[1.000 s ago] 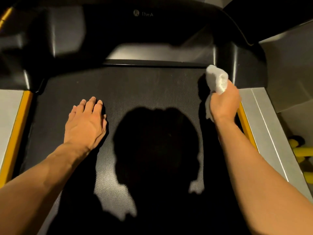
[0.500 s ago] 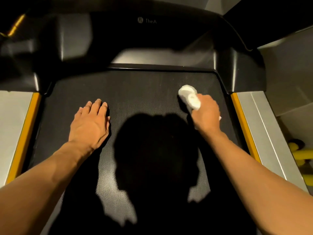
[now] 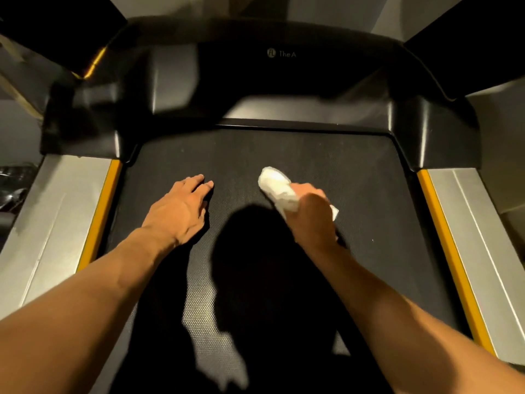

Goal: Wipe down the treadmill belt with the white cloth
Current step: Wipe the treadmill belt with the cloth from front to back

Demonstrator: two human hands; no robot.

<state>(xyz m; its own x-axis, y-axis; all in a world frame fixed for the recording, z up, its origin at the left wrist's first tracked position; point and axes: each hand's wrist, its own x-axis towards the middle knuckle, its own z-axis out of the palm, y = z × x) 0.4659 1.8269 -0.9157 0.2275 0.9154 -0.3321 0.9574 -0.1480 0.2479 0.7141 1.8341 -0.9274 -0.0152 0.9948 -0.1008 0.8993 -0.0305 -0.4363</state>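
The treadmill belt (image 3: 355, 194), dark and finely textured, is seen from above, running from the near edge of the view up to the black motor cover (image 3: 284, 89) at the far end. A small logo (image 3: 281, 54) is printed on that cover. Each side of the belt is bordered by a yellow strip (image 3: 451, 251) and, outside that, a grey side rail (image 3: 488, 237).

The white cloth (image 3: 277, 189) is bunched into a wad and is gripped in the right hand (image 3: 312, 214), whose fingers are curled closed around it. The wad sticks out beyond the hand toward the far left, and a small corner of it shows at the right side of the hand. The cloth is pressed on the belt near its middle, somewhat toward the far end; contact appears likely, though the exact touching edge is hidden under the hand.

The left hand (image 3: 179, 209) is laid flat on the belt, palm down, fingers extended and close together, with nothing held in it. It is placed left of the cloth, with bare belt between the two.

A dark shadow (image 3: 255, 280) of the person is cast on the belt between the two forearms, near the viewer.
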